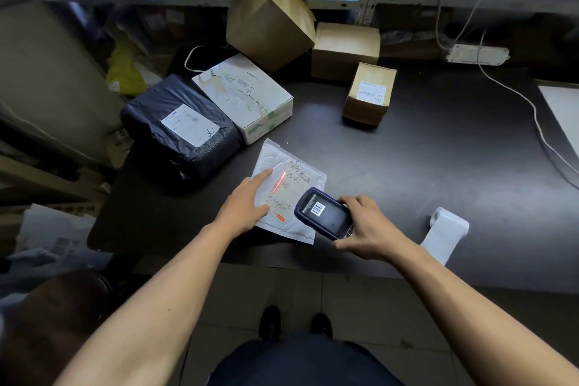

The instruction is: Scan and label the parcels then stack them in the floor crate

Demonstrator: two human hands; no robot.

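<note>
From my remote view, my left hand (247, 202) covers part of the white padded envelope (289, 194), and the handheld scanner (322, 212) hides its near corner. Label print on the black poly parcel (181, 131) is too small for me to read. The white sheet (564, 110) runs off the right edge.
</note>
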